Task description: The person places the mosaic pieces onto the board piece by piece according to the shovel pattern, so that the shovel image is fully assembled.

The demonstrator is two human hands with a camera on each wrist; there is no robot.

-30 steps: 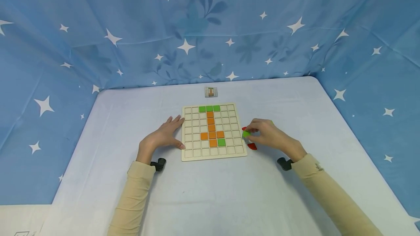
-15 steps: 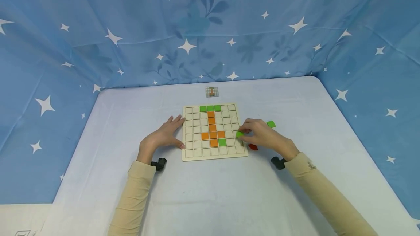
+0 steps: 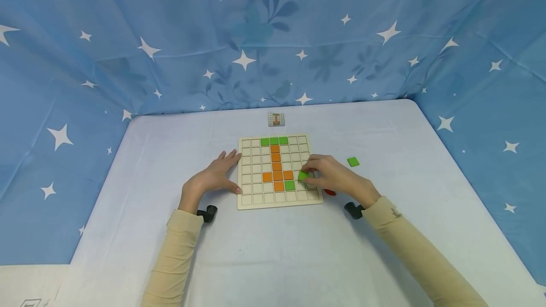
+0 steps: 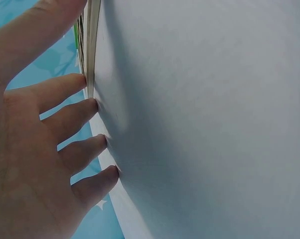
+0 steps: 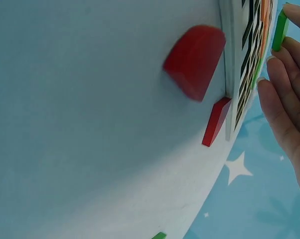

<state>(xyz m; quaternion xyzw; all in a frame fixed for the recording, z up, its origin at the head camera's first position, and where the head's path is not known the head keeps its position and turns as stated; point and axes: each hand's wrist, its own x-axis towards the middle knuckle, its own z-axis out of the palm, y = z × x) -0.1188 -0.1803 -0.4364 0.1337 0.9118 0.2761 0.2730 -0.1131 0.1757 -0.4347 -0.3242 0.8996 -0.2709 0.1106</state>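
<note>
A cream grid board (image 3: 260,199) lies on the white table, with orange tiles (image 3: 277,166) in a column and cross and green tiles (image 3: 274,141) along its top row. My left hand (image 3: 213,174) rests at the board's left edge, fingers spread and thumb on the rim. In the left wrist view the fingertips (image 4: 92,105) touch the board's side and the table. Over the right part of the board, my right hand (image 3: 330,173) pinches a green square tile (image 3: 303,176). The right wrist view shows this tile (image 5: 280,31) held between thumb and fingers.
Two red curved pieces (image 5: 196,62) lie by the board's right edge, mostly hidden in the head view. A loose green tile (image 3: 353,161) lies farther right. Behind the board sits a small pattern card (image 3: 276,119). A blue starry curtain (image 3: 273,37) surrounds the table.
My right hand has picked up the green tile from beside the board and moved left with it, over the grid. The left hand stays at the board's edge.
</note>
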